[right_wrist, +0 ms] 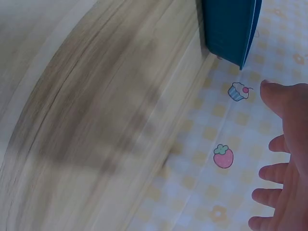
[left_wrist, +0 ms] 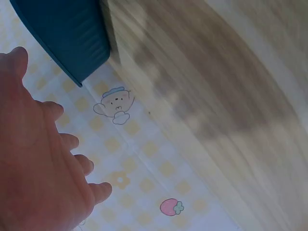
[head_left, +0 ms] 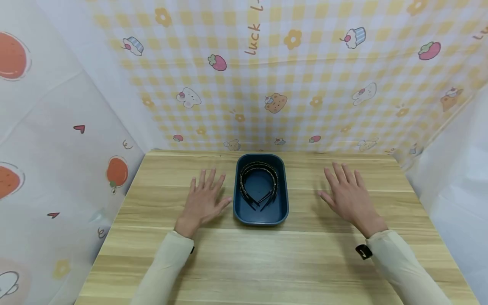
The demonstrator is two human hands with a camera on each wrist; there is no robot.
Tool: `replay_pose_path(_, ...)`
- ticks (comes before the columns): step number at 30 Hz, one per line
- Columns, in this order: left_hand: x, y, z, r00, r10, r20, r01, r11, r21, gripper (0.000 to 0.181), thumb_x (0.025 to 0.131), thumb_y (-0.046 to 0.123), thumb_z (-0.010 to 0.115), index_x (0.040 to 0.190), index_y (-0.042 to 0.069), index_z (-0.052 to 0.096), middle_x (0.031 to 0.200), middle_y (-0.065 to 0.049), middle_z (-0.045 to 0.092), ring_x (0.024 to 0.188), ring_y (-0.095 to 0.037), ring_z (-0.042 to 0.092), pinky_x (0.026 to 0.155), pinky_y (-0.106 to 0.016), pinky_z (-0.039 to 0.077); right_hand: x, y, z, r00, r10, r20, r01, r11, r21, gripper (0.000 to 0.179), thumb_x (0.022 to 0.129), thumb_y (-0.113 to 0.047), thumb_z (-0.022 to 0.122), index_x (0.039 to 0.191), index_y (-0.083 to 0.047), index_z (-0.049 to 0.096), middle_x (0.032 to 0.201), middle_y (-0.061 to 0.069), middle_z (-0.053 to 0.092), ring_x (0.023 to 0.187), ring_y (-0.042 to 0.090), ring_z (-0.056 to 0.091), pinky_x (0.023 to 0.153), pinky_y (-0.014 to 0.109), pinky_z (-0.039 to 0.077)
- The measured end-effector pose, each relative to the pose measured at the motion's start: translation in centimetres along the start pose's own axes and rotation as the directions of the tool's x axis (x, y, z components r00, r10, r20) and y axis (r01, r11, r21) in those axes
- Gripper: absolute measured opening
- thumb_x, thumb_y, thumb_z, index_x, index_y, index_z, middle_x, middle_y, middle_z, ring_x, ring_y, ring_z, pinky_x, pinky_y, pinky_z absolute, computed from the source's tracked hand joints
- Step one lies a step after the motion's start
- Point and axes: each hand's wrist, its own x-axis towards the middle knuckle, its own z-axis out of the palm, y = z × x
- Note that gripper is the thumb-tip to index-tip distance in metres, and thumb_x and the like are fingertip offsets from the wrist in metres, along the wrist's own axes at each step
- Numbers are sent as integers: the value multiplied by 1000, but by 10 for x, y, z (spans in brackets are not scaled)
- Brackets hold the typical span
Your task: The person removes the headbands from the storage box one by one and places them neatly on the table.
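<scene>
In the head view a dark blue rectangular tray [head_left: 261, 223] stands on the wooden table, toward its back edge. Inside it lie several black headbands [head_left: 244, 192] with gold flecks, nested together with their ends toward me. My left hand [head_left: 203, 202] is spread just left of the tray, its thumb close to the tray's side and holding nothing. To the right, farther from the tray, my right hand [head_left: 350, 197] is also spread and bare of any object. Both wrist views show the tray's outer wall [left_wrist: 72, 38] and shadows of the hands on the wood, so the hands hover above it.
The wooden table [head_left: 255, 267] meets a yellow-checked cloth [head_left: 244, 84] hanging behind it. White printed cloth [head_left: 76, 169] hangs along the left side, and more white cloth [head_left: 457, 161] along the right. A small black object [head_left: 364, 251] sits at the right sleeve's cuff.
</scene>
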Motion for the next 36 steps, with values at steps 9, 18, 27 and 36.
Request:
replay_pose_path(9, 3, 7, 10, 1000, -3, -25, 2, 1000, -20, 79, 97, 69, 31, 160, 22, 21, 167, -11, 5, 152, -41, 5, 117, -63, 15, 14, -14, -3, 997, -2, 71, -1, 999, 43, 73, 101, -46, 51, 155, -3, 28, 160, 26, 21, 145, 48, 21, 113, 66, 21)
replay_pose_path(18, 5, 17, 16, 999, -34, 34, 38, 993, -116, 81, 99, 67, 29, 160, 14, 19, 163, -17, 22, 150, -41, 16, 115, -61, 23, 29, -28, 5, 999, -44, -22, 47, 981, 189, 69, 99, -39, 58, 150, 1, 34, 154, 28, 31, 139, 49, 33, 109, 63, 32)
replay_pose_path(27, 7, 23, 17, 999, -43, 25, 46, 986, -160, 80, 100, 65, 30, 159, 12, 21, 161, -18, 28, 148, -39, 24, 113, -60, 27, 45, -47, 4, 997, -59, -46, 69, 957, 281, 67, 99, -37, 60, 149, 0, 37, 152, 26, 36, 138, 47, 36, 107, 62, 35)
replay_pose_path(36, 11, 30, 20, 999, -52, 7, 52, 976, -210, 78, 101, 63, 31, 158, 10, 25, 158, -17, 34, 145, -36, 32, 113, -57, 30, 53, -59, 12, 998, -59, -26, 64, 939, 338, 64, 100, -33, 59, 149, 1, 38, 151, 25, 39, 138, 44, 37, 108, 59, 35)
